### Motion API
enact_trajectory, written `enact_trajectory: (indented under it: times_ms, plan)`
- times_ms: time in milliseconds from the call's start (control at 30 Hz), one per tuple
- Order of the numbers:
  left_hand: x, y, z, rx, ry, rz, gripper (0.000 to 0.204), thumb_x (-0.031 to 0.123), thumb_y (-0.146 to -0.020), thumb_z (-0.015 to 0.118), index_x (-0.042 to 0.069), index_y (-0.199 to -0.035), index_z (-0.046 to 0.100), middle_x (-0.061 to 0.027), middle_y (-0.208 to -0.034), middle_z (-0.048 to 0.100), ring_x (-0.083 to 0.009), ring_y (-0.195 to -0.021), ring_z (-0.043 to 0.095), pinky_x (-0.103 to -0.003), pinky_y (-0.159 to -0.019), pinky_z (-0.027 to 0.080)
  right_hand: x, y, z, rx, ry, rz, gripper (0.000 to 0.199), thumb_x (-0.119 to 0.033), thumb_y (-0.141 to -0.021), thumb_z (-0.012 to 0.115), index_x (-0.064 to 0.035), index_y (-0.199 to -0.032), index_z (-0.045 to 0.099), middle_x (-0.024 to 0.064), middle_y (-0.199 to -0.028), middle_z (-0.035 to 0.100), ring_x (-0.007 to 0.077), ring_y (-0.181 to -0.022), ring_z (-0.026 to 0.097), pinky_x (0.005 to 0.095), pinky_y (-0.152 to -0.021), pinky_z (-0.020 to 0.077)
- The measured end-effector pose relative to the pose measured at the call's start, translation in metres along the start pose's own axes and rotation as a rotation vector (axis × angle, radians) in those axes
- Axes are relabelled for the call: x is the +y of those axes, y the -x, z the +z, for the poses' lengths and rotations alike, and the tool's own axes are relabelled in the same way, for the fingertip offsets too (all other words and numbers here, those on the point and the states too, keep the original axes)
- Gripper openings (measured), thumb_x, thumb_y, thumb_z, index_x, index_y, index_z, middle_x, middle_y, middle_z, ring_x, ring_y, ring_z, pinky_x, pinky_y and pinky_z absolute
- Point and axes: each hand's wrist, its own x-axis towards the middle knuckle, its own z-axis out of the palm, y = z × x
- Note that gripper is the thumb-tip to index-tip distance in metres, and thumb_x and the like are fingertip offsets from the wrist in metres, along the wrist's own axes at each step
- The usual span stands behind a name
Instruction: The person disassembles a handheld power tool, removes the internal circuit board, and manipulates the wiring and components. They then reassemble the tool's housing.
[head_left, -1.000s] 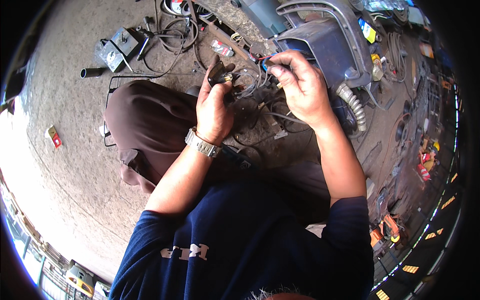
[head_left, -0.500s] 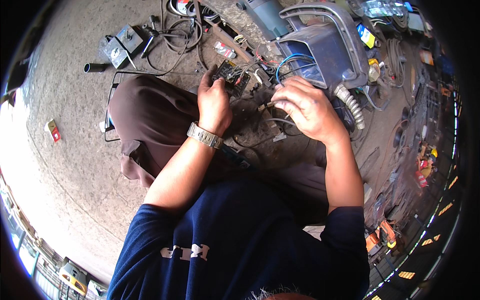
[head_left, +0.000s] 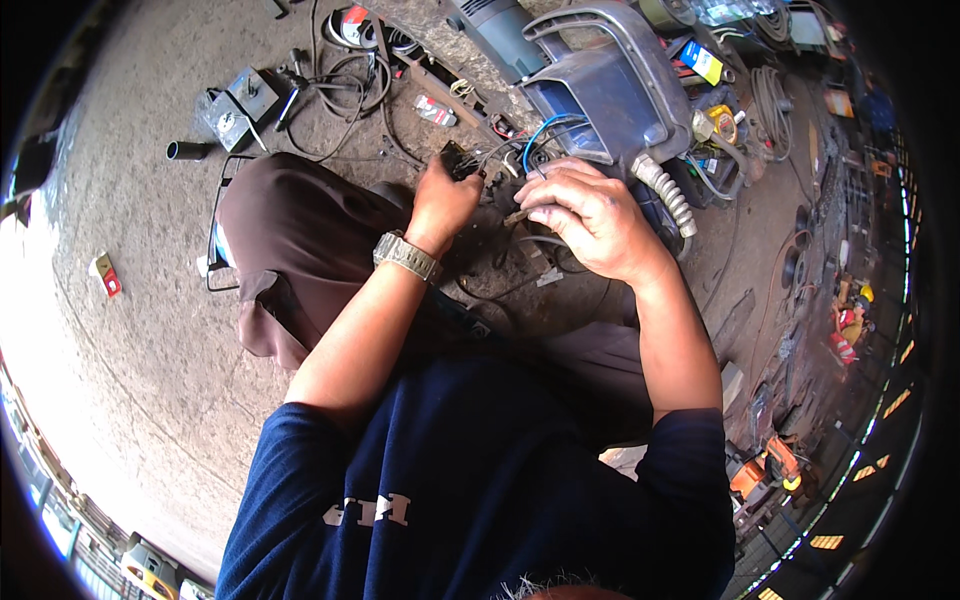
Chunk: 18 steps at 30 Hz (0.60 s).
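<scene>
Wiring bundle (head_left: 500,160): dark leads with one blue wire (head_left: 535,140) looping above, gathered between both hands just in front of the grey plastic machine housing (head_left: 610,90), over the person's lap and the concrete floor (head_left: 150,300); exact terminals hidden by the fingers.

Left hand (head_left: 445,200): closed around a small dark connector block (head_left: 458,160) at the bundle's near end, thumb side up; wrist bent slightly back, metal-band wristwatch (head_left: 405,255) showing; forearm rising from lower left across the brown trouser knee (head_left: 290,240).

Right hand (head_left: 590,215): fingers curled down and pinching a thin stub, probably a wire end or small tool (head_left: 518,215), though which cannot be told; knuckles toward the camera; forearm coming up from lower right, elbow tucked.

Handling note, as judgement: block best held steady by the left hand while the right works one lead at a time; short, firm pinch close to the tip; slack kept in the blue wire to avoid tugging it from the housing; loose cables (head_left: 350,80) and the corrugated hose (head_left: 665,195) nearby could snag.
</scene>
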Motion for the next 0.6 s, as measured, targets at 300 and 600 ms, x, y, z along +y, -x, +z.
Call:
enact_trajectory:
  times_ms: [300,600]
  plan:
    - [0.034,0.011,-0.004,0.090,-0.164,0.134,0.051,0.027,-0.096,0.068,-0.008,-0.131,0.057,-0.0327,-0.115,0.069,-0.0396,-0.100,0.072,-0.043,-0.093,0.055,0.004,0.008,0.004,0.037,-0.402,-0.056,0.006,-0.003,-0.093,0.070,-0.0029,-0.098,0.072,0.0128,-0.107,0.075,0.0305,-0.108,0.072,0.0384,-0.093,0.0558]
    - [0.104,0.005,-0.007,-0.551,0.503,-0.103,0.021,0.013,-0.100,0.068,-0.004,-0.113,0.068,-0.0108,-0.096,0.073,-0.0175,-0.087,0.071,-0.031,-0.075,0.059,-0.005,0.011,0.001,-0.016,-0.060,0.031,0.021,-0.004,-0.090,0.073,-0.0040,-0.111,0.072,0.0154,-0.118,0.072,0.0350,-0.118,0.067,0.0412,-0.100,0.0540]
